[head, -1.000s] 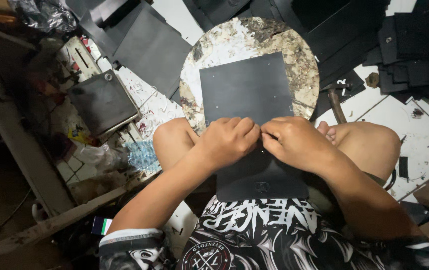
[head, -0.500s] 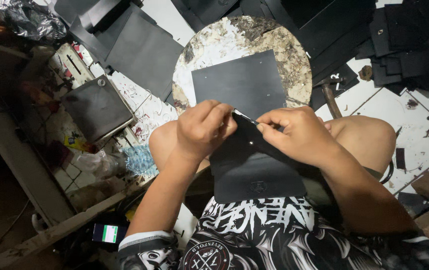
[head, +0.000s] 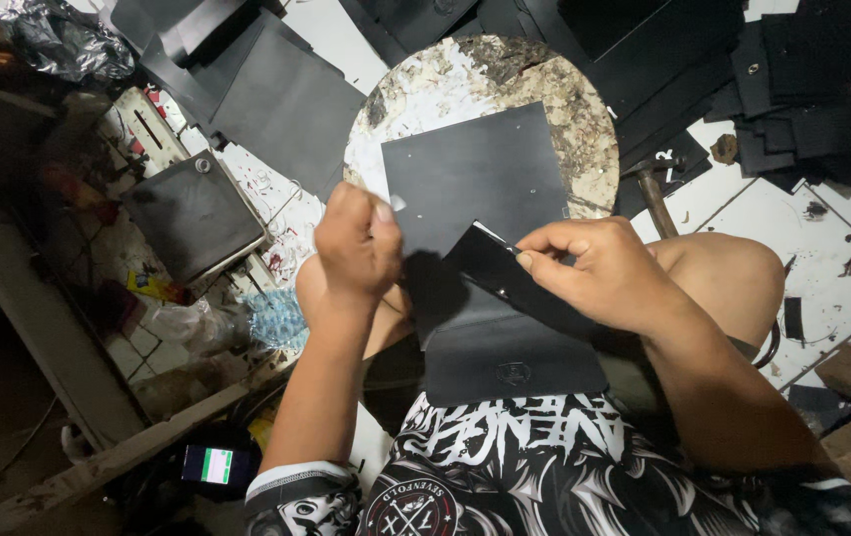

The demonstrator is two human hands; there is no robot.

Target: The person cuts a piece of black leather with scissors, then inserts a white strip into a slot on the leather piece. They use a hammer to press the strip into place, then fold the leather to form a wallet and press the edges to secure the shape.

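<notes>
Head view: right hand [head: 604, 273] pinched the black flap [head: 490, 260] at the round slab's [head: 564, 94] near edge; left hand [head: 356, 248] was closed, contents unseen, fitting a fastener apparently.

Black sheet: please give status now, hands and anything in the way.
Left hand raised, closed, contents unseen. Right hand fingers pinch folded corner of black sheet on round block. Nothing in the way.

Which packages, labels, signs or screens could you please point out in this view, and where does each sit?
Small phone with a lit screen: floor at lower left, beside the left forearm; dark rectangle, white and green display.
Clear crumpled plastic bag: floor left of the left knee; translucent, shapeless.
Small yellow wrapper: floor left of the bag; crumpled.
</notes>
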